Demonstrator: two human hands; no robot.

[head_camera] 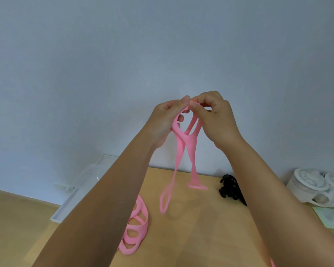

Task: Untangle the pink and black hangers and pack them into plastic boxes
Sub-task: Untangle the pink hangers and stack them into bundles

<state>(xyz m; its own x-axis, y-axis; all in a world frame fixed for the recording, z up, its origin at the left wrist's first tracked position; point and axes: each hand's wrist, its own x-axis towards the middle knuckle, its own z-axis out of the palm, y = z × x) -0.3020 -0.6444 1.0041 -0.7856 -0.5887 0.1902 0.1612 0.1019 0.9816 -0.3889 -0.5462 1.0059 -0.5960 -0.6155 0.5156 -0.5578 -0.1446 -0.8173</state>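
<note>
Closest in, a pink pile (134, 228) of looped hangers lies on the wooden table (191, 224), partly hidden under the left forearm. A scrap of pink also shows at the bottom edge by the right arm.

Above the table both arms are raised, and the hands meet in the air with thumbs nearly touching. The left hand (165, 120) has thumb and curled fingers closed on the top loop of the pink hangers (192, 149). The right hand (216, 120) pinches the same loop just beside it, its other fingers tucked in. Two soft strips hang from this grip and cross just below the hands. One ends in a long narrow loop, the other in a flatter loop, and both dangle over the table; whether they touch it I cannot tell. How many hangers are wound together here I cannot tell either.

Farther back, the black hangers (228, 186) sit in a small clump on the table, half behind the right forearm and well apart from the pink pile.

At the left a clear box (81, 187) stands against the wall. On the far right are white tubs (314, 186), with a pale leaflet (329, 216) just in front.

Behind it all is a plain grey-blue wall (123, 64).
</note>
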